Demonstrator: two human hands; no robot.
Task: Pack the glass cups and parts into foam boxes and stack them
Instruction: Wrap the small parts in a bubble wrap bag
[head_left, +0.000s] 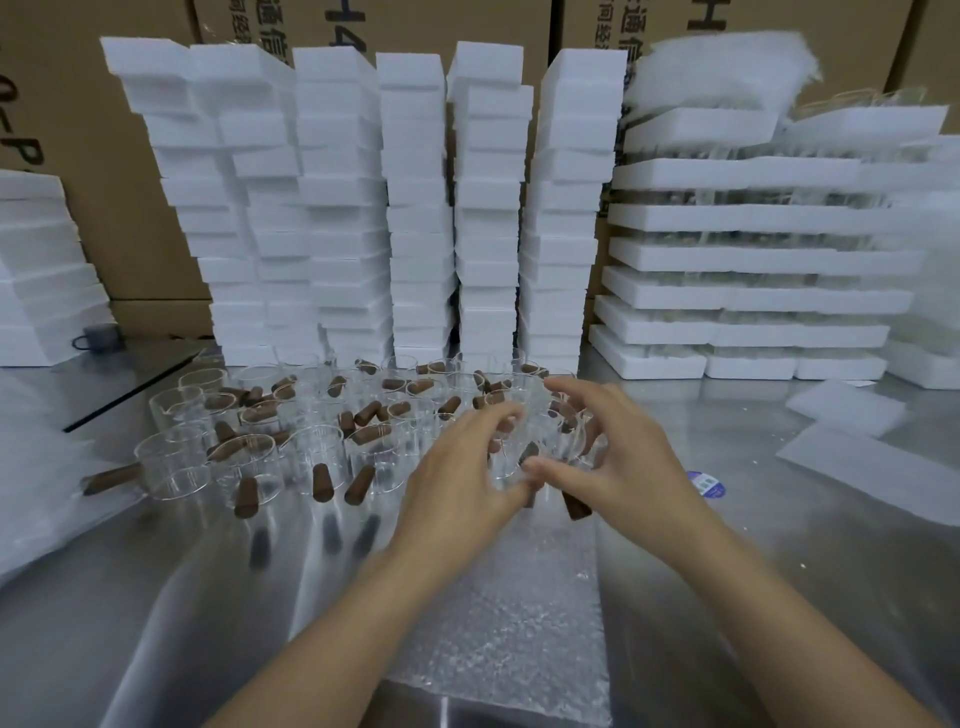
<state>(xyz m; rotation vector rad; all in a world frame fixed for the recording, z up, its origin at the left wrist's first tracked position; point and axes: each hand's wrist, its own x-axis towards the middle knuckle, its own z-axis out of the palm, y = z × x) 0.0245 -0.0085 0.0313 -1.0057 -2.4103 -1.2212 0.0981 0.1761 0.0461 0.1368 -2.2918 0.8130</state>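
Glass cups (322, 441) with stubby brown wooden handles (361, 483) crowd the middle of the steel worktop (779, 545), some upright and others tipped, packed so closely that many touch. At the near right edge of that cluster both hands close on the nearest cup (511, 462): the left hand (467, 478) curls its fingers against the cup's left wall, and the right hand (618, 462) wraps the other side, thumb pressed low on the front. A handle pokes out under the right palm; whether it belongs to this cup I cannot tell. The glass looks thin, light, smooth and easily chipped, and lifting it will likely knock its neighbours, so a grip round the wall or on the wooden handle seems safer than pinching the rim. A bubble-wrap sheet (498, 597) lies just before the hands. Behind the cups rise tall columns of white foam boxes (415, 208); to the right stand wider foam trays (753, 260) stacked in layers, with glass showing between them.
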